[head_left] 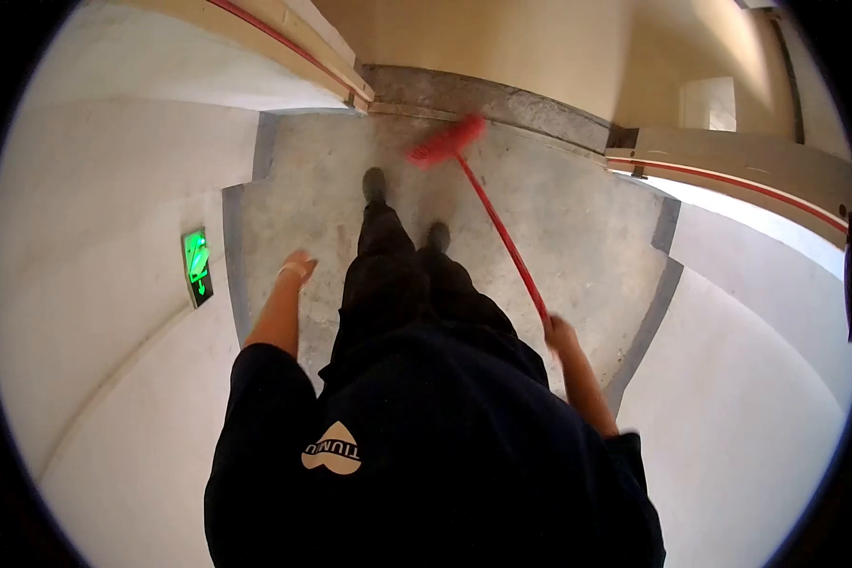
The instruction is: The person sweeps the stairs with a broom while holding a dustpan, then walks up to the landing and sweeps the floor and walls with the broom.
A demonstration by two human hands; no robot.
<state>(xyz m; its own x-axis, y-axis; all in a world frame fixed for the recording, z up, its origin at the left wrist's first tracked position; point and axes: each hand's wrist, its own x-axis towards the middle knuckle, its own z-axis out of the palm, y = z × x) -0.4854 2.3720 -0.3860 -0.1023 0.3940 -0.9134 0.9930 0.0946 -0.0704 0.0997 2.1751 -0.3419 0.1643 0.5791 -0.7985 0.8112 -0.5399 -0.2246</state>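
The floor (577, 222) fronts the doorsill (492, 99); 1 red broom (445, 142) slants away from the doorsill, head nearest. Probably light, stiff-handled, best held at the end far from the doorsill, where the right hand (560, 338) has a closed grip. The left hand (300, 266) looks empty, opening unclear.

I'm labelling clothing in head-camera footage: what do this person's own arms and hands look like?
Short, near-black fabric sleeves leave both forearms bare. The left hand is ungloved, with what seems a thin pale band at its wrist. The right hand is ungloved too.
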